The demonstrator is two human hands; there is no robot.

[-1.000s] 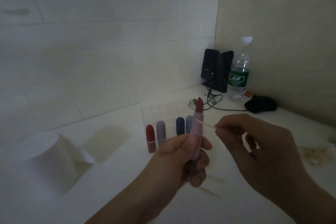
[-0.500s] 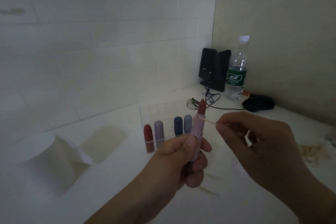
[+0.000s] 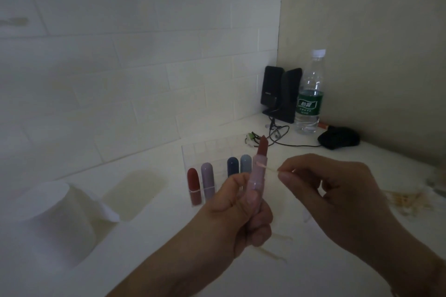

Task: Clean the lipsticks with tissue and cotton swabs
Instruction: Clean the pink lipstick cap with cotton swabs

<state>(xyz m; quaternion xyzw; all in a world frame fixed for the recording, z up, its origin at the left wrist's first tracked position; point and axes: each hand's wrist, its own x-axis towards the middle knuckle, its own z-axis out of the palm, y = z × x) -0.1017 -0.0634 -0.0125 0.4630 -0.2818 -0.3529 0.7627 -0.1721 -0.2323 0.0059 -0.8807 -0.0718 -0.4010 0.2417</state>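
Note:
My left hand (image 3: 237, 214) grips an uncapped pink lipstick (image 3: 257, 176) upright, its dark red bullet pointing up. My right hand (image 3: 330, 190) pinches a cotton swab (image 3: 266, 167) between thumb and forefinger; the swab's tip touches the pink tube just below the bullet. Behind my hands a clear organiser (image 3: 212, 152) holds capped lipsticks: red (image 3: 193, 184), lilac (image 3: 207, 179), dark blue (image 3: 232, 166) and grey-blue (image 3: 246, 163). A roll of tissue (image 3: 52, 222) stands at the left on the white counter. Used swabs (image 3: 275, 246) lie on the counter below my left hand.
In the back corner stand two black speakers (image 3: 281, 94) with cables, a water bottle (image 3: 310, 94) with a green label, and a black cloth item (image 3: 339, 138). A loose pile of swabs (image 3: 407, 198) lies at the right edge. Tiled wall runs close behind the counter.
The swab tip has slid a little along the upper tube of the lipstick. Both hands stay in about the same place.

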